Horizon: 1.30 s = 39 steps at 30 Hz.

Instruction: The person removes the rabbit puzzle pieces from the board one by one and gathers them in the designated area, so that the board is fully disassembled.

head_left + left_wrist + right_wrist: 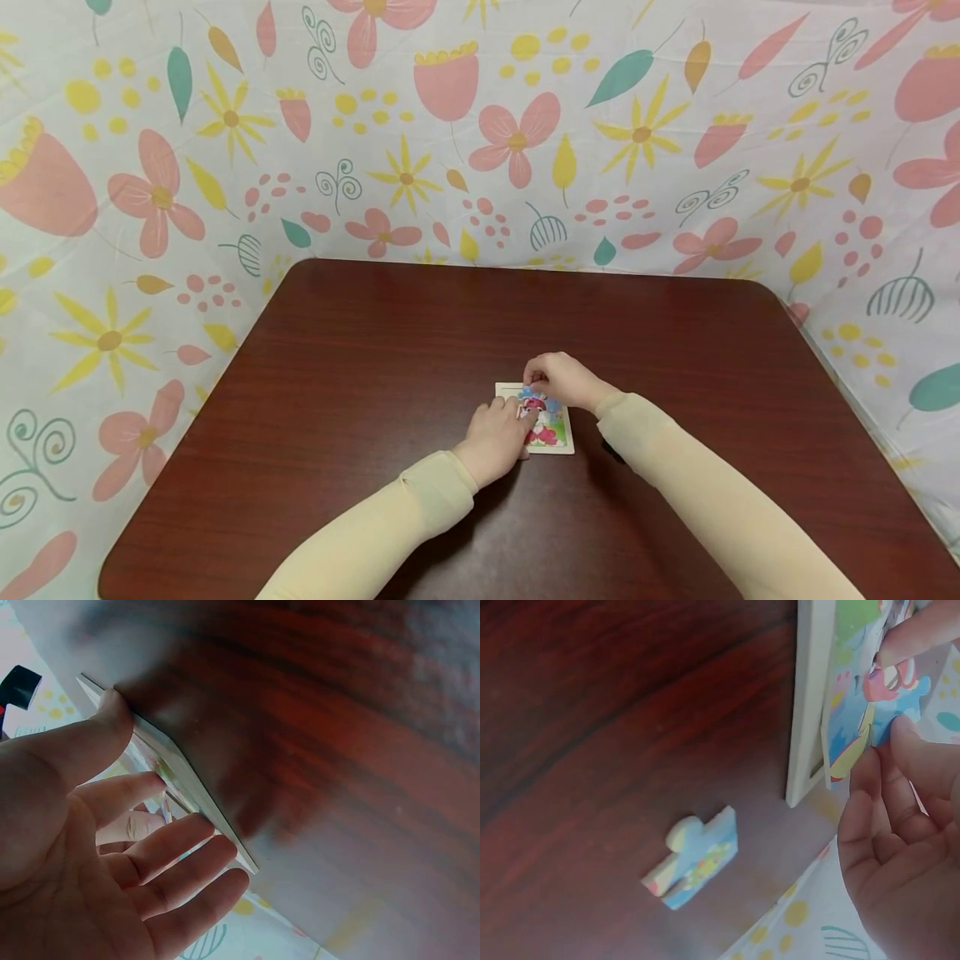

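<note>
The right hand (566,382) pinches a puzzle piece (886,720); the left hand (495,437) (fingers spread) touches the frame (810,682).

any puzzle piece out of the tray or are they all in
At least one piece is out: the right wrist view shows it on the table, apart from the tray.

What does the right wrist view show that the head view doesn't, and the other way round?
Only the right wrist view shows the loose puzzle piece, lying on the table apart from the puzzle board. Only the head view shows the left sleeve and right sleeve, plus the table's rounded far corners. Both show the puzzle board with the left hand touching it, the right hand at its edge, and the patterned cloth.
</note>
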{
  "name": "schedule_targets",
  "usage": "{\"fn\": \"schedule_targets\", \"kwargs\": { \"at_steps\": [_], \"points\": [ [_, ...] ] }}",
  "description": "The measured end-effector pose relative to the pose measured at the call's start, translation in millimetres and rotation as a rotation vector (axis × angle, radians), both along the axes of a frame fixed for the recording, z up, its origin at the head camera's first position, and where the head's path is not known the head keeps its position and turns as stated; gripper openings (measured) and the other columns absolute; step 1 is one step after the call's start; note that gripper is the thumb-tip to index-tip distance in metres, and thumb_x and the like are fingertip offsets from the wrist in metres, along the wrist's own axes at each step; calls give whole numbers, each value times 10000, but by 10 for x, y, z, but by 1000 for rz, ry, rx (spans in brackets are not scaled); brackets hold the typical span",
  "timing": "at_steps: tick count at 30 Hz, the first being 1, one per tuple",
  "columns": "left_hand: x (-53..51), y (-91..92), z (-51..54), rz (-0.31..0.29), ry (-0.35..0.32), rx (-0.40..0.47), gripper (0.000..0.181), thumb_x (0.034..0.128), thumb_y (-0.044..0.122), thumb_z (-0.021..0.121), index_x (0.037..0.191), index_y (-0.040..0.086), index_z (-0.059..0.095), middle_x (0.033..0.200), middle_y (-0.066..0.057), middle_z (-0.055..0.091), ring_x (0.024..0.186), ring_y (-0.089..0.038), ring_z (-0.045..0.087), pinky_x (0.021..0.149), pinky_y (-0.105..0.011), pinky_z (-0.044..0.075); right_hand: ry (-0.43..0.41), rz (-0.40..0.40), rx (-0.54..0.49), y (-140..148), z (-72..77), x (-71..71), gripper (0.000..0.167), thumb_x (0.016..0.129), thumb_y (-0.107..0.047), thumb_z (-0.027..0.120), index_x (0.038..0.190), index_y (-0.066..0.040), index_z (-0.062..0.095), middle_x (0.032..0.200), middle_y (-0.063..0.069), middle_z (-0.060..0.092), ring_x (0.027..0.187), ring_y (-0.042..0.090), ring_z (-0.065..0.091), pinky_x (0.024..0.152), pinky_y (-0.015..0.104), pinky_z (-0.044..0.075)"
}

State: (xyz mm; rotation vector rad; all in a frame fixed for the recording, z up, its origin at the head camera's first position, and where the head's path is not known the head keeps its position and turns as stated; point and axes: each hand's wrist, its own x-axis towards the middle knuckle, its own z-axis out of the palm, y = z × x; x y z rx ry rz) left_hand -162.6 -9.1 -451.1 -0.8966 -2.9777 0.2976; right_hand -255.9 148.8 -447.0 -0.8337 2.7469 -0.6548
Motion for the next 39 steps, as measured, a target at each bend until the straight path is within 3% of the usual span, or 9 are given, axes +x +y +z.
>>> {"fn": "schedule_targets", "kwargs": {
  "at_steps": [12, 19, 31, 39],
  "points": [
    [-24, 38, -6, -1, 2, -14, 595, 786, 527, 678, 1283, 233, 530, 1074, -22, 577, 924, -187, 546, 624, -292, 428, -76, -62, -120, 100, -76, 0, 35, 886, -92, 650, 852, -99, 659, 830, -18, 645, 749, 113, 548, 721, 300, 476],
    [-51, 92, 49, 20, -56, -66, 693, 810, 518, 669, 1415, 290, 420, 1084, -18, 566, 911, -178, 531, 665, -316, 455, -91, -83, -129, 106, -93, -2, 47, 882, -116, 659, 894, -72, 669, 838, -19, 648, 751, 115, 550, 730, 308, 479],
    [-97, 184, 139, 69, -160, -155, 710, 805, 529, 674, 1436, 364, 392, 1156, -33, 553, 970, -177, 533, 756, -355, 484, -74, -73, -121, 89, -130, -10, 43, 874, -78, 659, 890, -91, 697, 865, 6, 650, 766, 129, 557, 735, 325, 494],
    [-104, 189, 123, 69, -146, -127, 691, 787, 503, 705, 1405, 333, 447, 1153, -33, 560, 974, -192, 545, 761, -374, 482, -165, -103, -238, 210, -193, -68, 45, 908, -99, 620, 910, -96, 666, 824, 8, 595, 772, 164, 502, 731, 316, 434]
  ]
}}
